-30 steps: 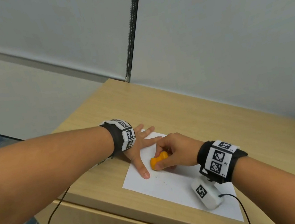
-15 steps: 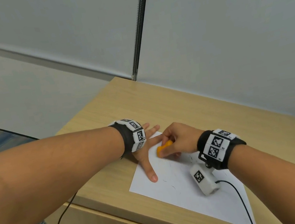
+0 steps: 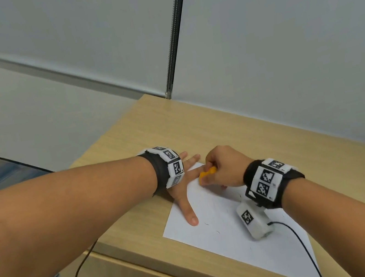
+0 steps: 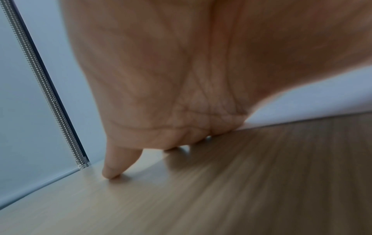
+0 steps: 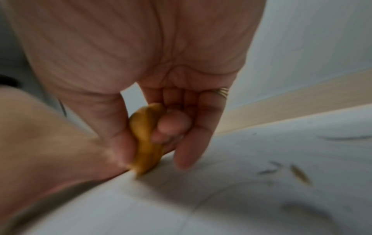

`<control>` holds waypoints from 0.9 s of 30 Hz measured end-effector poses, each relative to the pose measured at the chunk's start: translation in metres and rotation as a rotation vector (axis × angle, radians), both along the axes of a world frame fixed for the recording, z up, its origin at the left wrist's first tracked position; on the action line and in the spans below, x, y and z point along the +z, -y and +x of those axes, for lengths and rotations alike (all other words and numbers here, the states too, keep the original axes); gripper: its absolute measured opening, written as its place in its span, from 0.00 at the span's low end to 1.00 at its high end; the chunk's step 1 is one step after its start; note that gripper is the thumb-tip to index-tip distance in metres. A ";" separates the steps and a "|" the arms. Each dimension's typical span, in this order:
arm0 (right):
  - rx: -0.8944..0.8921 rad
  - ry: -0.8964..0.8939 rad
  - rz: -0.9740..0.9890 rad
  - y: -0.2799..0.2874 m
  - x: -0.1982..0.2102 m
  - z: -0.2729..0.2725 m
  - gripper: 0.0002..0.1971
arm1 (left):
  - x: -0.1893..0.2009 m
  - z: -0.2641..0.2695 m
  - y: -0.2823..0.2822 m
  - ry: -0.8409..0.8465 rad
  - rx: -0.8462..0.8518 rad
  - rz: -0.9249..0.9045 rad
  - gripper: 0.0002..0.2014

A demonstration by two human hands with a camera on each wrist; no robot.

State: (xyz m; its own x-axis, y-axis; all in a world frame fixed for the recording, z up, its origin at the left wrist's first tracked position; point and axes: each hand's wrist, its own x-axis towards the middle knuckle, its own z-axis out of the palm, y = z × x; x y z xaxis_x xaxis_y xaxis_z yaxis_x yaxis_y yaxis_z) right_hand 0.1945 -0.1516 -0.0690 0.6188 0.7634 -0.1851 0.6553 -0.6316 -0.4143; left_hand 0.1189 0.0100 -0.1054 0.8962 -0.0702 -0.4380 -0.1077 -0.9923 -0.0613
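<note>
Wooden desk [image 3: 198, 123] is carrying the whole job, w/ the white sheet of paper [image 3: 229, 239] lying near its front edge.

My left hand [image 3: 183, 193] is lying flat, fingers straight and spread. The thumb and the heel are pressing the sheet's far-left part down and the other fingertips are resting on bare wood past the edge, so it's gripping nothing, just pinning.

My right hand [image 3: 225, 169] is curling round the orange eraser [image 3: 207, 173], pinching it btwn thumb and fingers. The eraser's lower end is touching the paper just beside the left hand, at the sheet's far corner.

- **Strokes:** I'm judging this as mid-rub. Short strokes running away from the pinning hand should work best, since pushing toward it would prob buckle the sheet.
- **Pressure:** Moderate. The eraser looks soft and the sheet thin, so a hard drag could crease or tear it.
- **Next spot:** Faint pencil marks [image 3: 206, 223] are showing near the left thumb tip, well apart from the eraser. I'd slide both hands down together for those, pinning close to each spot.
- **Crumbs:** Eraser crumbs [image 5: 300, 174] are lying on the sheet. I'd brush them off, not rub over them.
</note>
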 end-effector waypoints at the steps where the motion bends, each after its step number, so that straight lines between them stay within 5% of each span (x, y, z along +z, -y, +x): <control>1: 0.084 -0.005 -0.037 0.002 -0.002 -0.011 0.13 | 0.002 0.000 0.001 -0.010 -0.005 0.008 0.69; 4: 0.235 -0.175 -0.102 0.011 -0.004 -0.024 0.15 | 0.006 0.000 0.002 -0.026 -0.005 0.007 0.70; 10: -0.053 -0.045 0.088 0.008 -0.006 0.014 0.16 | 0.000 0.000 0.000 -0.017 0.014 0.001 0.72; 16: 0.257 -0.091 -0.146 0.016 0.002 -0.021 0.15 | 0.005 0.003 0.005 -0.068 0.033 0.027 0.75; 21: -0.019 0.005 0.018 0.005 0.002 0.011 0.12 | -0.003 0.001 0.001 -0.012 0.023 -0.003 0.72; 27: 0.228 -0.141 -0.108 0.019 -0.002 -0.023 0.14 | 0.014 -0.003 0.009 -0.074 0.040 0.020 0.73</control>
